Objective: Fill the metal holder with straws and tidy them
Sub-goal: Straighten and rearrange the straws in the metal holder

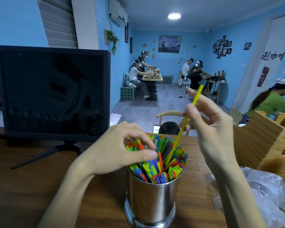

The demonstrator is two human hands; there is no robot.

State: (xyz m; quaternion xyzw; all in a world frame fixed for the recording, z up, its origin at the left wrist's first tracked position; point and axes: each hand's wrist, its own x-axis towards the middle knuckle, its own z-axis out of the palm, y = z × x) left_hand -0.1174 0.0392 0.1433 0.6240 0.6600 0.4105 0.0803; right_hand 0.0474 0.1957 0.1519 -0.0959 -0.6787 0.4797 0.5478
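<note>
A shiny metal holder stands on the wooden table near the front edge, packed with several coloured straws in red, blue, green and yellow. My right hand pinches one yellow straw between thumb and fingers; it slants, its lower end among the bundle and its upper end above my fingers. My left hand hovers over the left side of the bundle, with thumb and fingertips curled together just above the straw tops; whether it pinches a straw I cannot tell.
A dark monitor on a stand sits at the left. A wooden box stands at the right, with crumpled clear plastic wrap in front of it. Several people sit at tables across the room.
</note>
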